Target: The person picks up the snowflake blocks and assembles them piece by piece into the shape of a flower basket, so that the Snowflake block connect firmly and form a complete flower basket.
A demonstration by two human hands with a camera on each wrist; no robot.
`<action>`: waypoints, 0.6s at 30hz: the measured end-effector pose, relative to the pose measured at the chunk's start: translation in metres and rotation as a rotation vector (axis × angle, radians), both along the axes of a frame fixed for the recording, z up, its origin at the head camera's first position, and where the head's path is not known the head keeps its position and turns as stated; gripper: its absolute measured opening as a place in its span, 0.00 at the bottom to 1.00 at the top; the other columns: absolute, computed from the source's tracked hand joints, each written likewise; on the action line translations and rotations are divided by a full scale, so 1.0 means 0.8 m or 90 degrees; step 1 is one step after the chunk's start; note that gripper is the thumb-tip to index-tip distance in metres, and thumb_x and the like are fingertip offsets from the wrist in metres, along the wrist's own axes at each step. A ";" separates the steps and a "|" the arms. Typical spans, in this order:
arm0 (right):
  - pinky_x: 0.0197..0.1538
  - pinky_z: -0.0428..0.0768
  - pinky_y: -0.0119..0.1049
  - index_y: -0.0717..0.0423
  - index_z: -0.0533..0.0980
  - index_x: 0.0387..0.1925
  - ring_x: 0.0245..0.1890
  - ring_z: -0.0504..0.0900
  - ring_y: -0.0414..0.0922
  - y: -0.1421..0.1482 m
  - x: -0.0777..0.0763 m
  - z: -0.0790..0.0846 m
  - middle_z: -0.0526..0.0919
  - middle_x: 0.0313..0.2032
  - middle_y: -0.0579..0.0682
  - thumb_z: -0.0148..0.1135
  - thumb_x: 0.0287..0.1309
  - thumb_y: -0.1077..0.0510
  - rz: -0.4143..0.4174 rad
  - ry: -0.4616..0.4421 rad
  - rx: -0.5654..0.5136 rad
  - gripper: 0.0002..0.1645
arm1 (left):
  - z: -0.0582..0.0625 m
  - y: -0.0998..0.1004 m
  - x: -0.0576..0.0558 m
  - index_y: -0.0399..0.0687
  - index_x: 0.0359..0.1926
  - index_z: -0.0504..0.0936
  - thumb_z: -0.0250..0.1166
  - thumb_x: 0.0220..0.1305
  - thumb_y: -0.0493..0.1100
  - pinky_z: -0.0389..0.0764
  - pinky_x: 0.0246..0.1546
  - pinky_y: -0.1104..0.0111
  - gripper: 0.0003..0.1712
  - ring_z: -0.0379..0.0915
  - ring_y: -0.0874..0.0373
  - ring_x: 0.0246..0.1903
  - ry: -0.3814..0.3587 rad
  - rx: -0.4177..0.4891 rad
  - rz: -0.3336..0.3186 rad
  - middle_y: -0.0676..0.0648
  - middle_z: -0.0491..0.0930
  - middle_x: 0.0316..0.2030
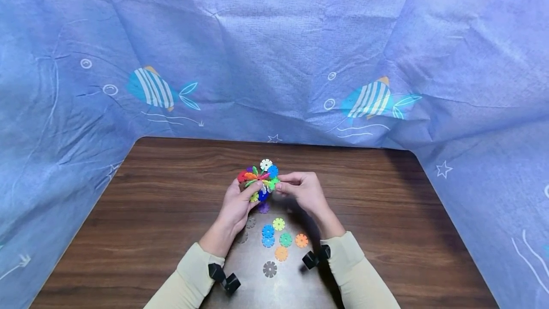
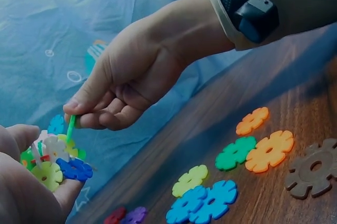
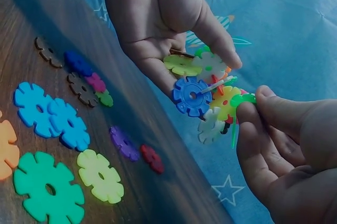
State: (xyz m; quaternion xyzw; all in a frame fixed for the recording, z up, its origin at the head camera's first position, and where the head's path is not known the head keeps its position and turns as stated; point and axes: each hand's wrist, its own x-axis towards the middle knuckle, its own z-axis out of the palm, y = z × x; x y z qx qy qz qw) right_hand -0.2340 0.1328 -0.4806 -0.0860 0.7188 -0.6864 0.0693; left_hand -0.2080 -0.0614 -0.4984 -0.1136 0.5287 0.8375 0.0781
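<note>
A cluster of interlocked snowflake discs [image 1: 259, 178] in many colours is held above the table in my left hand [image 1: 235, 204], thumb on the near side and fingers beneath. A dark blue disc [image 3: 192, 97] and a yellow-green disc [image 2: 47, 174] stick out of it near the left palm. My right hand [image 1: 303, 190] pinches a bright green disc [image 2: 70, 128] between thumb and forefinger at the cluster's right side. In the right wrist view that green disc [image 3: 243, 99] meets a yellow disc of the cluster; whether they are slotted together I cannot tell.
Loose discs lie on the wooden table [image 1: 171, 194] below the hands: two overlapping blue discs [image 2: 210, 203], a green disc [image 1: 285, 239], orange discs [image 1: 281, 253], a yellow-green disc [image 1: 279, 224] and a brown disc [image 1: 269, 269]. Purple and red discs [image 3: 151, 159] lie farther off. A blue fish-print cloth [image 1: 266, 61] hangs behind.
</note>
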 end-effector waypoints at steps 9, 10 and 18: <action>0.39 0.90 0.43 0.76 0.82 0.48 0.34 0.90 0.59 -0.004 -0.002 -0.005 0.90 0.34 0.60 0.70 0.59 0.71 0.011 -0.033 -0.070 0.16 | 0.000 0.001 0.000 0.44 0.68 0.67 0.67 0.71 0.40 0.85 0.44 0.67 0.29 0.82 0.59 0.46 0.007 -0.005 0.005 0.42 0.80 0.57; 0.38 0.90 0.43 0.76 0.81 0.48 0.34 0.90 0.59 -0.004 -0.001 -0.005 0.90 0.34 0.59 0.70 0.59 0.71 0.008 -0.034 -0.073 0.16 | 0.000 0.001 0.000 0.44 0.67 0.68 0.67 0.71 0.40 0.85 0.45 0.67 0.28 0.82 0.59 0.46 0.009 0.002 0.006 0.42 0.80 0.56; 0.37 0.89 0.40 0.75 0.80 0.50 0.31 0.90 0.46 0.000 -0.001 -0.001 0.90 0.32 0.52 0.70 0.58 0.71 -0.014 -0.062 -0.096 0.18 | 0.003 -0.004 -0.002 0.40 0.63 0.70 0.52 0.80 0.49 0.80 0.58 0.60 0.22 0.78 0.57 0.54 -0.004 0.099 0.018 0.45 0.78 0.54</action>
